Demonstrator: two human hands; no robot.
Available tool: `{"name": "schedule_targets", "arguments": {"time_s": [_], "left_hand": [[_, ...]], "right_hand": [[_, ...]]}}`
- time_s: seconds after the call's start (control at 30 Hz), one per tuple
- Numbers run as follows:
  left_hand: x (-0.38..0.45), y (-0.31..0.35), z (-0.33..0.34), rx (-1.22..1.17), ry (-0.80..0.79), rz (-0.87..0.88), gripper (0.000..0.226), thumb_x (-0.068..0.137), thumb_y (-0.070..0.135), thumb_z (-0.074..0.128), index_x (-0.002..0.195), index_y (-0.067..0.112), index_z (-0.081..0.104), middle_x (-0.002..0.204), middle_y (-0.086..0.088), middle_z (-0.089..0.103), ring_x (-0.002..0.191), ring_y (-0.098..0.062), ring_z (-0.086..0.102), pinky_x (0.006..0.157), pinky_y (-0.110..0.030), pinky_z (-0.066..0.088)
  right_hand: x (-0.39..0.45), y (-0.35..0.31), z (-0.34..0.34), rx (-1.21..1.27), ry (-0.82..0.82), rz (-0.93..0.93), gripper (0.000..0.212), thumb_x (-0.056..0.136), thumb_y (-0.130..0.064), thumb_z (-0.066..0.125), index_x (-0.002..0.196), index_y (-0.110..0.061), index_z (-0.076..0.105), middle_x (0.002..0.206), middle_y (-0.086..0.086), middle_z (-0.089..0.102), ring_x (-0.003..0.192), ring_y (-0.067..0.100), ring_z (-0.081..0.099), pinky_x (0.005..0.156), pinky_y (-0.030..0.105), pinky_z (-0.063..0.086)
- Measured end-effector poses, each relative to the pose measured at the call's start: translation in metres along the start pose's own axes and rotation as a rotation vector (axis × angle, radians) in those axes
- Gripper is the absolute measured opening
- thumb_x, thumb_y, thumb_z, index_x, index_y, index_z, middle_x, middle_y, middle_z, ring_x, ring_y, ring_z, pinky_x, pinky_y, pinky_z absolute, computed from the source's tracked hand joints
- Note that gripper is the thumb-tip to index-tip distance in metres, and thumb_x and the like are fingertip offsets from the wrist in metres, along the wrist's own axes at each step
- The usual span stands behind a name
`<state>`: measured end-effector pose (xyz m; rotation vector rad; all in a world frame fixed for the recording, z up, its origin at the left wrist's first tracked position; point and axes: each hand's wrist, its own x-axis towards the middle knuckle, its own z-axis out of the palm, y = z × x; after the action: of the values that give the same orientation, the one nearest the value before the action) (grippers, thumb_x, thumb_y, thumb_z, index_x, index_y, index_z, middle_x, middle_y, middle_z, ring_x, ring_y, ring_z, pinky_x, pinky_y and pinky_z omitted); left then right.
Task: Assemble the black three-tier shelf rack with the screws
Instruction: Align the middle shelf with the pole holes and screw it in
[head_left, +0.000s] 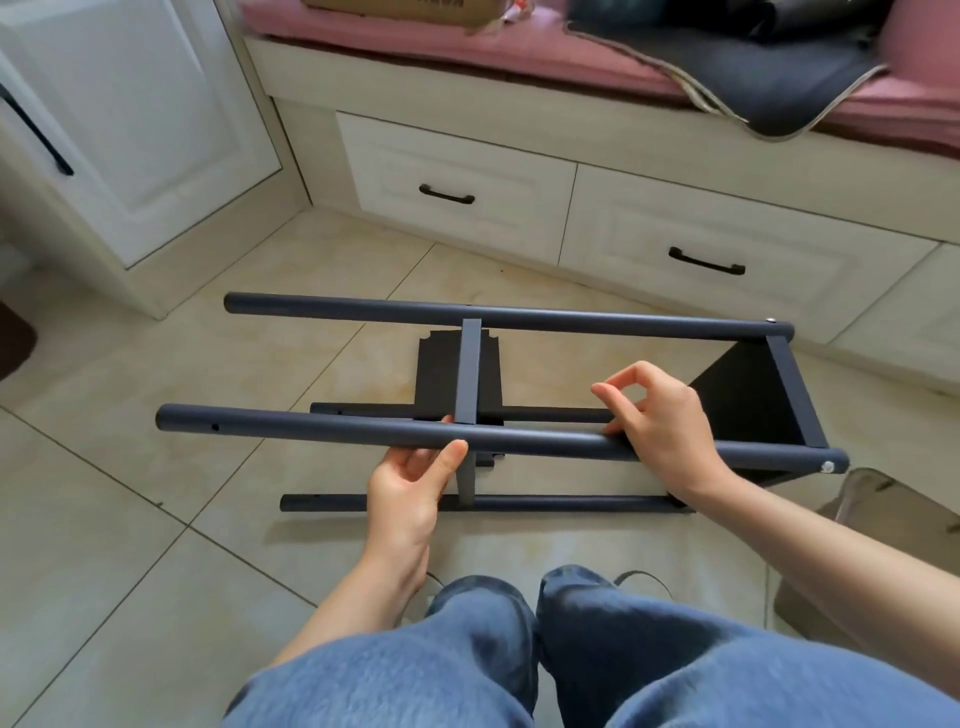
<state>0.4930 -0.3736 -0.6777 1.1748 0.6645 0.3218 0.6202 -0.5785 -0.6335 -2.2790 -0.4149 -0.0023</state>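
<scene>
The black shelf rack (519, 314) lies on its side on the tiled floor, its four round posts running left to right. One shelf panel (748, 400) is fixed at the right end, a second (441, 379) sits near the middle. Silver screw heads (827, 467) show at the right ends of the two upper posts. My left hand (410, 488) grips the near upper post (311, 428) from below, just beside the middle crossbar (467, 371). My right hand (660, 415) rests over the same post further right, thumb and forefinger pinched together; whether they hold a screw is hidden.
White drawers with black handles (447, 195) under a pink-cushioned bench (467, 47) stand behind the rack. A white cabinet (119, 130) is at the left. A cardboard piece (872, 499) lies at the right. My knees in jeans (519, 649) fill the bottom.
</scene>
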Motion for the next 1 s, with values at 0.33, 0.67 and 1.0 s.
{"name": "schedule_targets", "arguments": {"time_s": [0.33, 0.67, 1.0], "left_hand": [[-0.003, 0.012, -0.008, 0.761, 0.421, 0.636, 0.086, 0.05, 0.05, 0.092, 0.106, 0.017, 0.036, 0.11, -0.004, 0.036, 0.099, -0.019, 0.037, 0.088, -0.036, 0.034], [0.051, 0.086, -0.018, 1.514, -0.48, 0.538, 0.096, 0.067, 0.076, 0.053, 0.153, 0.046, 0.019, 0.13, 0.008, 0.057, 0.116, -0.014, 0.055, 0.098, -0.038, 0.049], [0.077, 0.086, -0.021, 1.472, -0.771, 0.472, 0.084, 0.073, 0.078, 0.056, 0.141, 0.073, 0.008, 0.132, 0.037, 0.029, 0.088, -0.005, 0.061, 0.08, -0.036, 0.057]], "right_hand": [[-0.003, -0.001, 0.0, -0.022, 0.003, -0.053, 0.02, 0.092, -0.034, 0.064, 0.099, -0.015, 0.061, 0.07, -0.001, 0.07, 0.066, 0.011, 0.07, 0.07, 0.04, 0.06], [-0.007, 0.004, -0.002, -0.057, -0.043, -0.096, 0.02, 0.093, -0.033, 0.062, 0.1, -0.015, 0.062, 0.069, -0.001, 0.071, 0.065, 0.011, 0.07, 0.071, 0.038, 0.06], [0.03, -0.01, 0.009, -0.018, -0.39, -0.028, 0.01, 0.099, -0.026, 0.059, 0.093, -0.025, 0.068, 0.073, -0.011, 0.072, 0.071, 0.003, 0.067, 0.075, 0.026, 0.056]]}}
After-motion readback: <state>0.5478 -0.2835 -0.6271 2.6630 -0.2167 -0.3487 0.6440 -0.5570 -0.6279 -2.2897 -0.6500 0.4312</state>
